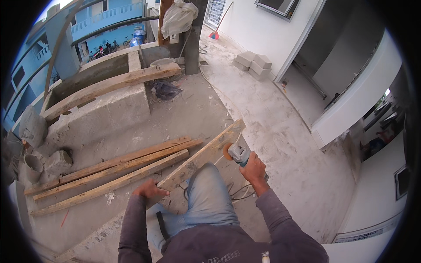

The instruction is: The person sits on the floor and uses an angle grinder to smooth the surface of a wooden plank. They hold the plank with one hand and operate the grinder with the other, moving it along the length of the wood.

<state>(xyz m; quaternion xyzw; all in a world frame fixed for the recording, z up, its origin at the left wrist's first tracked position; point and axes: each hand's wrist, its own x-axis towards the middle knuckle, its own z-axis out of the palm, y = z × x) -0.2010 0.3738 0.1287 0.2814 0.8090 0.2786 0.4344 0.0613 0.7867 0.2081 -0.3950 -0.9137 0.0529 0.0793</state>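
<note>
My right hand (253,168) grips an angle grinder (240,154) with a grey head and a teal body. Its orange-brown disc (227,151) meets or nearly meets the face of a long wooden plank (199,152); I cannot tell which. The plank runs slantwise across my raised knee, its far end up and to the right. My left hand (150,189) holds the plank's edge, with the thumb over its face and the other fingers partly hidden. A dark cord loops on the floor below the grinder.
Several wooden strips (118,164) lie on the concrete floor to the left. Behind them, a long board (118,87) rests on a low concrete trough (101,109). Grey blocks (254,63) are stacked by the white wall. A doorway (322,65) opens at the right. A plastic bag (180,17) hangs on a post.
</note>
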